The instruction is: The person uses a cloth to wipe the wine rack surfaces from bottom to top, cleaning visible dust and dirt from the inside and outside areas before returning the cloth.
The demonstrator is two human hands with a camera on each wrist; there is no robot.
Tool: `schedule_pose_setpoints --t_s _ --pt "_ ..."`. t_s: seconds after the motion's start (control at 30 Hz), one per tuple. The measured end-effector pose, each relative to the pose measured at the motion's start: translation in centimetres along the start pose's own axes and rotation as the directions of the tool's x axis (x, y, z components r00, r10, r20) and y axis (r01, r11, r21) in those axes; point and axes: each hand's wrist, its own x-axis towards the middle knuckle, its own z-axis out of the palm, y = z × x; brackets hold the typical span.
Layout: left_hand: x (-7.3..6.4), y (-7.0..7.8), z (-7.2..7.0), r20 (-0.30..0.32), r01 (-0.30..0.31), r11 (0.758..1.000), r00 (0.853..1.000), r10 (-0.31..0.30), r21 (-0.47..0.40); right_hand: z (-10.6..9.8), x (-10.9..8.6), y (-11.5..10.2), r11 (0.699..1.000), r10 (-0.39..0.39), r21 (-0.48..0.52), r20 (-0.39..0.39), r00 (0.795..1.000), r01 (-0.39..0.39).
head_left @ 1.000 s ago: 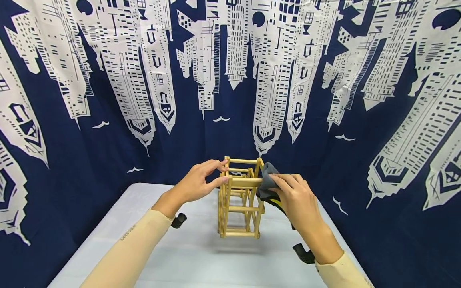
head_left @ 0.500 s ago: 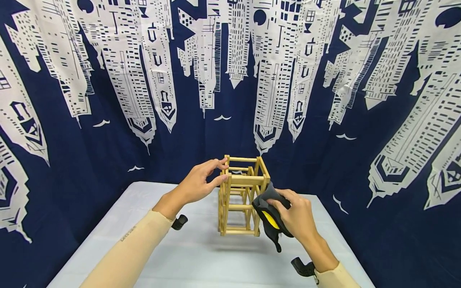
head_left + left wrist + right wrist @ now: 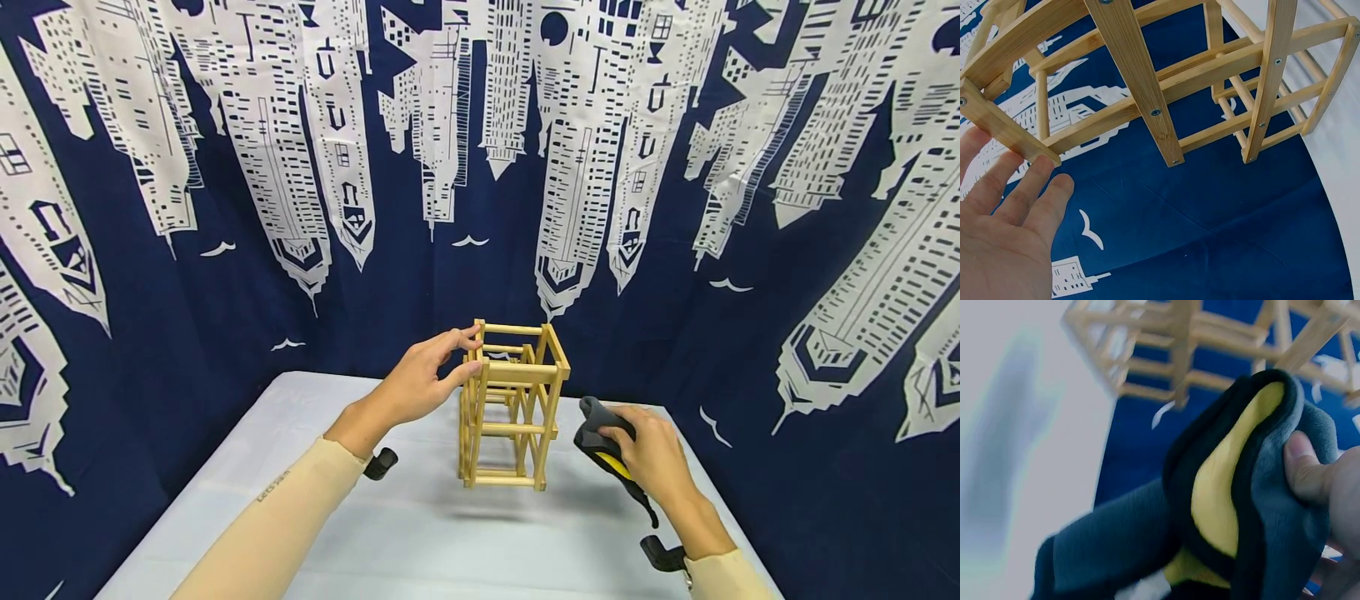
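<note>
A light wooden rack point(image 3: 519, 372) of slats and round rods stands upright on the table. My left hand point(image 3: 422, 377) is at its upper left side, fingers spread and thumb apart. Seen from the left wrist, the nearly straight fingers point(image 3: 1029, 187) rest their tips along the end slat of the rack point(image 3: 1138, 75). To the right of the rack, my right hand point(image 3: 658, 454) grips a folded grey cleaning cloth point(image 3: 600, 423) with black edging and a yellow underside. In the right wrist view the thumb presses on the cloth point(image 3: 1210, 494), whose loose end hangs down.
The table point(image 3: 360, 542) has a pale cover. Behind and beside it hangs a dark blue curtain point(image 3: 390, 292) printed with upside-down white buildings. A black mount point(image 3: 381, 463) is at the left wrist, and another black mount point(image 3: 662, 553) at the right wrist.
My right hand has brought the cloth down from the rack's upper right rail and away to the right, off the wood. The left hand has stayed at the rack's upper left side.
</note>
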Motion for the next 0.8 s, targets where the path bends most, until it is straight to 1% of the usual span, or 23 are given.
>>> schedule_pose_setpoints --t_s 0.07,0.17,0.23,0.3,0.33,0.37,0.43,0.5,0.53,0.57,0.6,0.63,0.73,0.8 --pt "0.1 0.1 0.1 0.003 0.002 1.000 1.000 -0.002 -0.003 0.1 -0.3 1.8 0.996 -0.012 -0.084 0.011 1.000 0.013" --pt "0.2 0.2 0.2 0.004 -0.003 1.000 1.000 0.003 -0.003 0.7 -0.8 4.5 0.975 -0.013 -0.221 0.041 0.999 0.022" --pt "0.3 0.2 0.3 0.003 -0.002 1.000 1.000 0.002 -0.001 1.4 -1.3 6.2 0.956 -0.008 -0.291 0.080 0.997 0.031" --pt "0.3 0.2 0.3 0.001 -0.001 1.000 1.000 0.001 -0.003 2.3 -2.0 7.5 0.944 0.031 -0.330 0.144 0.989 0.019" --pt "0.2 0.1 0.4 0.001 0.003 1.000 1.000 -0.003 -0.006 2.8 -2.3 8.1 0.945 0.055 -0.328 0.184 0.981 0.008" --pt "0.1 0.1 0.4 -0.001 0.005 1.000 1.000 -0.005 -0.006 3.4 -2.7 8.6 0.949 0.088 -0.315 0.229 0.969 -0.012" --pt "0.0 0.1 0.4 -0.001 0.009 1.000 1.000 -0.009 -0.008 4.2 -3.5 9.3 0.963 0.161 -0.259 0.323 0.933 -0.077" --pt "-0.1 0.0 0.4 0.000 0.012 1.000 1.000 -0.012 -0.007 4.9 -4.1 9.9 0.966 0.228 -0.205 0.403 0.886 -0.155" --pt "-0.1 0.0 0.4 0.001 0.014 1.000 1.000 -0.014 -0.008 5.1 -4.3 10.1 0.965 0.250 -0.186 0.431 0.867 -0.185" --pt "-0.2 0.0 0.4 0.002 0.015 1.000 1.000 -0.015 -0.008 5.4 -4.5 10.2 0.963 0.265 -0.170 0.448 0.854 -0.210" --pt "-0.2 0.1 0.4 0.002 0.014 1.000 1.000 -0.014 -0.011 5.5 -4.7 10.3 0.963 0.266 -0.162 0.462 0.846 -0.214" --pt "-0.2 0.1 0.4 0.000 0.012 1.000 1.000 -0.012 -0.013 5.6 -4.8 10.5 0.965 0.258 -0.167 0.467 0.846 -0.202" --pt "-0.2 0.1 0.4 -0.010 0.007 1.000 1.000 -0.007 -0.013 5.9 -5.0 10.5 0.969 0.225 -0.202 0.485 0.845 -0.142" --pt "-0.2 0.1 0.4 -0.014 0.010 1.000 1.000 -0.010 -0.013 6.1 -5.1 10.5 0.968 0.214 -0.226 0.501 0.839 -0.112"
